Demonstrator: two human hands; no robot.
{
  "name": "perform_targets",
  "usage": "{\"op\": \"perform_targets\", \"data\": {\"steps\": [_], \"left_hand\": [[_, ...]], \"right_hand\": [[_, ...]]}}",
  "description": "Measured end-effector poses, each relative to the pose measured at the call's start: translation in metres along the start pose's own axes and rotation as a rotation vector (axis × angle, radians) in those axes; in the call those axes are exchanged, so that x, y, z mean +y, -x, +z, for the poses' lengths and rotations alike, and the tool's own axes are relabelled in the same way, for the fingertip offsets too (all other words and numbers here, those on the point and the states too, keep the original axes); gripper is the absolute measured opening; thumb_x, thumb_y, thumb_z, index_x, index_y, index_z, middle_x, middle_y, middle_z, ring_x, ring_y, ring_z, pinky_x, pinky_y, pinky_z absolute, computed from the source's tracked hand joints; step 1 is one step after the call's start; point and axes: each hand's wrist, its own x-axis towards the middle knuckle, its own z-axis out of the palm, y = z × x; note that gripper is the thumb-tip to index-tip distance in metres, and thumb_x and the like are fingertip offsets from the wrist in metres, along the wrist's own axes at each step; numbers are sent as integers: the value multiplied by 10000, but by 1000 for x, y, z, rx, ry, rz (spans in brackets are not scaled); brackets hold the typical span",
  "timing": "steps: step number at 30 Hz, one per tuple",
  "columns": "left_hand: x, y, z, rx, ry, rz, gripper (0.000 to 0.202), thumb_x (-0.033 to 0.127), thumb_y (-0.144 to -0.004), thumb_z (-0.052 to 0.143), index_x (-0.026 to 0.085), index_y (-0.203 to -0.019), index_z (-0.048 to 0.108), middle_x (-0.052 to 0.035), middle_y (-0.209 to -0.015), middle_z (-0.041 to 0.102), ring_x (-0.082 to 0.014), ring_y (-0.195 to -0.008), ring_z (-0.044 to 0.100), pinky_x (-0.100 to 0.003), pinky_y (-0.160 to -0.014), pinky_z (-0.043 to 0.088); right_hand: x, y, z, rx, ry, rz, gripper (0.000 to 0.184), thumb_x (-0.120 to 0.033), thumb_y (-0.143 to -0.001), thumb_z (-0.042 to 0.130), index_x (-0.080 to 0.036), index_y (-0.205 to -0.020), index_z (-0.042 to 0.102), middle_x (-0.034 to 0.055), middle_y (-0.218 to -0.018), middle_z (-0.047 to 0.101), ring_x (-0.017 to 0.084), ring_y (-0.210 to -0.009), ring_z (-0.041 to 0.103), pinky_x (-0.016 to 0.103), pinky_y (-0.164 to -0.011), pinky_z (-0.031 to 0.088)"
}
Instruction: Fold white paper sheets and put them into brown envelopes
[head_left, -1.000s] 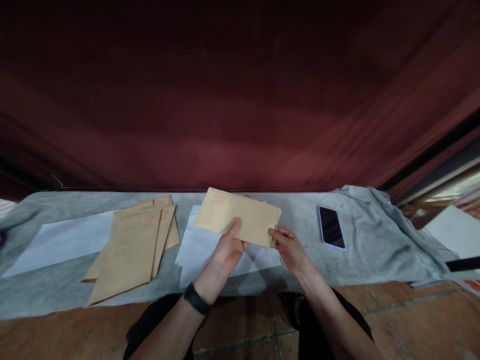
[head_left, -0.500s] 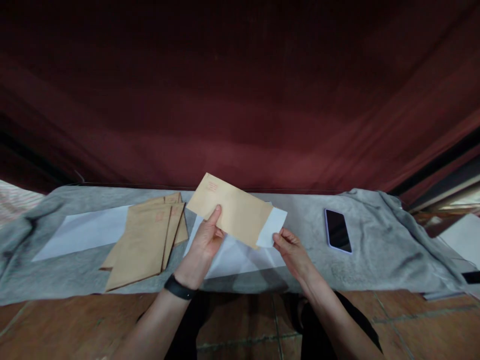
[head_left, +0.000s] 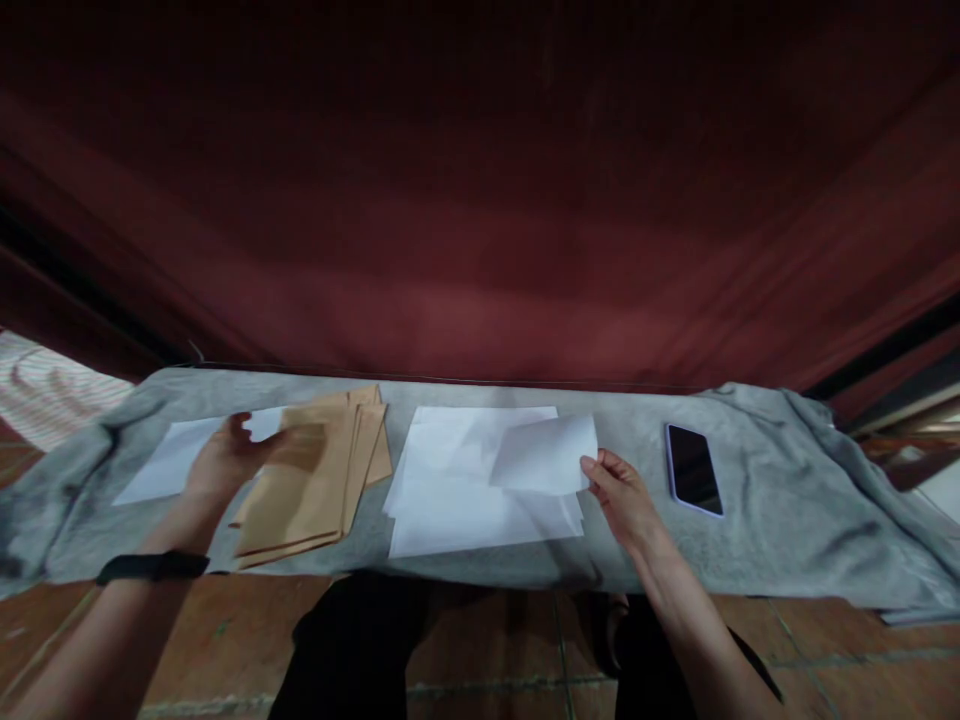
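My right hand [head_left: 622,495] pinches the right edge of a folded white sheet [head_left: 544,455] and holds it just above a loose stack of white papers [head_left: 450,500]. My left hand [head_left: 225,458], blurred by motion and wearing a black wristband, is out to the left. Its fingers are closed on the end of a brown envelope [head_left: 304,447], which lies over the pile of brown envelopes [head_left: 300,510]. Everything rests on a grey cloth [head_left: 787,520].
A dark phone [head_left: 694,468] lies face up on the cloth, right of my right hand. A white sheet [head_left: 161,465] lies left of the envelope pile. A dark red curtain [head_left: 480,250] hangs behind the cloth. Brown floor tiles [head_left: 487,650] run along the near edge.
My right hand pulled the white sheet out of the brown envelope. My left hand carried the envelope left onto the envelope pile. The view has turned a little to the left.
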Motion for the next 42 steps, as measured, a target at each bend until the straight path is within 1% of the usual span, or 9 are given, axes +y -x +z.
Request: {"op": "perform_targets", "data": {"steps": [4, 8, 12, 16, 21, 28, 32, 38, 42], "left_hand": [[46, 49, 41, 23, -108, 97, 459, 404, -834, 671, 179, -1227, 603, -150, -1383, 546, -414, -1357, 448, -620, -1103, 361], [123, 128, 87, -481, 473, 443, 771, 424, -800, 745, 280, -1484, 420, -111, -1575, 398, -303, -1440, 404, -491, -1157, 384], [164, 180, 125, -707, 699, 475, 838, 348, -747, 824, 293, -1496, 452, -112, -1607, 364, -307, -1493, 326, -495, -1224, 285], [167, 184, 144, -740, 870, 275, 582, 337, -790, 771, 240, -1344, 617, -126, -1515, 493, -306, -1395, 476, -479, -1157, 398], [164, 163, 133, -881, 1092, 144, 679, 355, -711, 843, 213, -1335, 617, -129, -1450, 577, -302, -1347, 536, -460, -1149, 401], [170, 135, 113, -665, 963, 113, 293, 405, -766, 773, 179, -951, 749, -60, -1012, 762, -213, -955, 701, -329, -892, 537], [177, 116, 103, -504, 874, 93, 247, 426, -773, 742, 184, -787, 693, 21, -688, 663, -142, -674, 635, -252, -695, 511], [191, 101, 107, -212, 929, 122, 445, 400, -733, 764, 212, -1109, 616, -75, -1165, 639, -217, -1032, 633, -335, -852, 537], [201, 131, 114, -93, 815, 128, 563, 396, -778, 750, 261, -1266, 503, -106, -1433, 448, -264, -1300, 483, -392, -975, 497]], "right_hand": [[2, 0, 13, -28, 30, -98, 375, -420, -641, 912, -221, -640, 593, -59, -661, 611, 117, -649, 502, 255, -669, 382], [7, 2, 26, -63, 8, -116, 412, -419, -633, 916, -222, -628, 555, -70, -628, 554, 113, -629, 459, 250, -653, 356], [13, 8, 36, -134, -139, -34, 388, -441, -639, 912, -238, -668, 582, -62, -667, 600, 131, -646, 512, 270, -676, 406], [14, 15, 41, -192, -217, 33, 307, -479, -698, 872, -268, -775, 663, -31, -761, 684, 184, -749, 607, 329, -754, 472], [8, 16, 37, -210, -241, 82, 279, -487, -725, 855, -290, -849, 701, -26, -777, 701, 193, -753, 624, 345, -762, 500], [2, 10, 21, -203, 17, 38, 323, -512, -722, 844, -234, -771, 687, -32, -693, 609, 129, -641, 496, 256, -636, 399], [-3, 9, 18, -245, 253, 26, 346, -532, -725, 822, -204, -760, 718, -8, -751, 632, 146, -710, 507, 275, -683, 382], [-11, 14, 25, -210, 307, -106, 409, -548, -742, 791, -213, -628, 587, -40, -649, 485, 130, -657, 416, 267, -632, 319], [-17, 20, 35, -200, 472, -335, 358, -480, -827, 734, -228, -641, 561, -34, -685, 483, 141, -675, 440, 279, -668, 345]]}}
